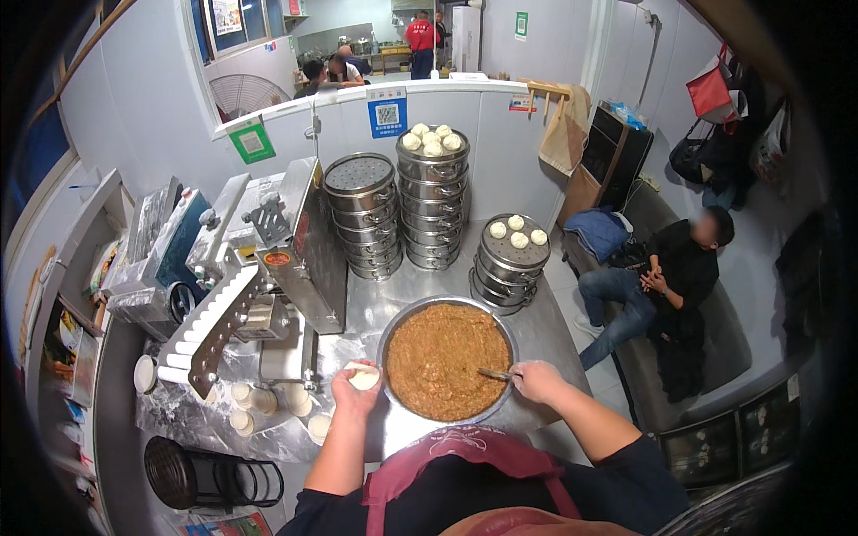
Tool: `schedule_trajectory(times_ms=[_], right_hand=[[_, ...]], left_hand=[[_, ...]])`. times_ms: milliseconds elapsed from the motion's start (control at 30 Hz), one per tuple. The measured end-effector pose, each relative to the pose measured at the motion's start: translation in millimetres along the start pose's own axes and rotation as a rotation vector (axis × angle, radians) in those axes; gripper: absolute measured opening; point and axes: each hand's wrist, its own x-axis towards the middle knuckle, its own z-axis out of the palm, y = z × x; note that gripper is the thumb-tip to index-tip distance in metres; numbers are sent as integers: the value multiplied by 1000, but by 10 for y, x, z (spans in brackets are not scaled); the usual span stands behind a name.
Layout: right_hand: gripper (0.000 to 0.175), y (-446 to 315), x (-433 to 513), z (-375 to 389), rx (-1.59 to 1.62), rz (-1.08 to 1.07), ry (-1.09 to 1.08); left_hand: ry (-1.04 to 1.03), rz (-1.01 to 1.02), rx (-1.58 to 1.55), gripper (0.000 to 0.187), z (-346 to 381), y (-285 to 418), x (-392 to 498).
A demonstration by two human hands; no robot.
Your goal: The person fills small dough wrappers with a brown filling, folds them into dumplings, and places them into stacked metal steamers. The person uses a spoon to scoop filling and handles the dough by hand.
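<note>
A round dough wrapper [364, 378] lies cupped in my left hand [354, 392], just left of a wide metal bowl [387, 395]. Brown minced filling [448, 362] takes up most of that bowl. At the bowl's right rim, my right hand [538, 382] grips a flat metal filling spatula [494, 372], and its tip touches the filling. Small stacks of round wrappers [263, 400] sit on the floured steel table [362, 335] to the left. Pleated buns [518, 240] rest on a perforated steamer tray [499, 258] beyond the bowl.
Tall steamer stacks [365, 221] stand at the back, and more buns [432, 141] top the right one. A dough machine with a roller conveyor [208, 328] fills the left side. A stool [171, 472] stands below. On a sofa [717, 335] at right sits a person [684, 275].
</note>
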Motion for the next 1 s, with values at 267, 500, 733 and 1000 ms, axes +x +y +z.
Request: schedule_trajectory(times_ms=[267,500,733,1000], right_hand=[[24,54,-121,-37,13,29,-6],[23,-115,-121,-78,182,-3,90],[22,-773,118,-199,219,-391,214],[19,-1026,216,-260,28,-441,117]], left_hand=[[-49,19,288,27,36,-103,-123],[-79,165,524,26,47,-262,-319],[-215,643,1424,41,346,-559,-643],[-354,899,1648,44,537,-633,-954]])
